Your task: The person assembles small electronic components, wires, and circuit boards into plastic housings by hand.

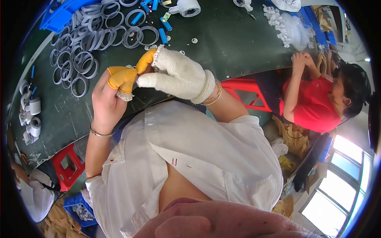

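My left hand [110,99] wears yellow finger covers on some fingertips and is bare elsewhere. My right hand [178,75] has on a white knitted glove with a yellow cover over one finger. Above the table's near edge the two hands meet, their fingers pinched together. Whatever small thing lies between the fingertips is hidden by the covers and too small to make out. Just beyond the hands are grey rings [92,39] in a loose heap, blue cylinders [163,36] that look like battery cells, and small white discs [194,40].
A blue crate [59,18] stands at the far left. White round housings [187,8] lie at the far edge and more housings [35,106] at the left. Small white parts [274,22] are heaped far right. A person in red [313,105] sits at right, beside a red stool [248,89].
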A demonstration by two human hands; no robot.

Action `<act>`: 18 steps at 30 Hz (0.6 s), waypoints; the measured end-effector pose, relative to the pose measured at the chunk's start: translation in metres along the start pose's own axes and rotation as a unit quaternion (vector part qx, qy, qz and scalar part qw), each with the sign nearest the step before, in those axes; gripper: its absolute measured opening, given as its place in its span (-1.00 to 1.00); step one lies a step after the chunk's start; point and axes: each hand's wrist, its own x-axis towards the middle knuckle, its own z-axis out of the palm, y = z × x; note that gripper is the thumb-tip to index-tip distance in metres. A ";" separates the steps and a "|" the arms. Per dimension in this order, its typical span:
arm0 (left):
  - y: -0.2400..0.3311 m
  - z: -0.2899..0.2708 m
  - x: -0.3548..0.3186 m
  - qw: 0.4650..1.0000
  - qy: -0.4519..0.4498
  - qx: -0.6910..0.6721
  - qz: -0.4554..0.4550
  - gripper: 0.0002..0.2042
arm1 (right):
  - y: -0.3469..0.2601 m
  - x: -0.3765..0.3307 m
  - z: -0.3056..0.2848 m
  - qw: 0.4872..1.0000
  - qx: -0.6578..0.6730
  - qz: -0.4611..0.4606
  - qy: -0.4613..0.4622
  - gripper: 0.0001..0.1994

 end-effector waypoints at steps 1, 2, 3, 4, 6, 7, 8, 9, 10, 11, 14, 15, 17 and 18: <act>0.001 0.000 0.000 1.000 0.009 0.011 -0.005 -0.73 | -0.001 0.000 0.000 0.995 -0.092 -0.033 0.014 -0.77; 0.001 0.000 0.000 1.000 0.018 0.022 -0.011 -0.73 | 0.001 0.000 0.002 0.995 -0.091 -0.032 0.014 -0.77; 0.001 0.000 0.000 1.000 0.018 0.021 -0.011 -0.73 | 0.004 0.000 0.006 0.984 -0.154 -0.071 0.050 -0.78; 0.002 -0.001 0.000 1.000 0.010 0.011 -0.026 -0.76 | 0.007 0.000 0.009 0.967 -0.216 -0.109 0.086 -0.79; 0.002 -0.002 -0.001 0.999 0.001 0.000 -0.041 -0.79 | 0.017 0.001 0.017 0.938 -0.283 -0.146 0.136 -0.80; 0.002 -0.001 -0.003 0.996 0.006 -0.043 -0.083 -0.79 | 0.020 0.003 0.019 0.901 -0.348 -0.184 0.184 -0.81; 0.002 0.000 -0.005 0.989 0.011 -0.086 -0.124 -0.78 | 0.020 0.003 0.019 0.901 -0.347 -0.184 0.183 -0.81; 0.002 0.001 -0.006 0.989 0.011 -0.085 -0.124 -0.78 | 0.019 0.004 0.017 0.907 -0.336 -0.182 0.177 -0.81; 0.002 0.001 -0.008 0.963 0.035 -0.186 -0.190 -0.75 | 0.017 0.005 0.016 0.913 -0.323 -0.181 0.169 -0.82; 0.002 0.001 -0.010 0.923 0.060 -0.285 -0.253 -0.72 | 0.013 0.005 0.015 0.914 -0.321 -0.182 0.167 -0.82; 0.005 -0.006 -0.007 0.901 0.033 -0.313 -0.298 -0.66 | 0.006 0.005 0.011 0.916 -0.322 -0.185 0.151 -0.84; 0.005 -0.007 -0.006 0.894 0.021 -0.322 -0.312 -0.67 | 0.008 0.008 0.009 0.915 -0.316 -0.206 0.141 -0.84; 0.004 -0.010 -0.010 0.894 0.031 -0.310 -0.321 -0.70 | 0.006 0.009 0.007 0.914 -0.308 -0.228 0.129 -0.85; 0.004 -0.011 -0.011 0.895 0.040 -0.300 -0.328 -0.72 | 0.002 0.010 0.006 0.914 -0.310 -0.235 0.115 -0.85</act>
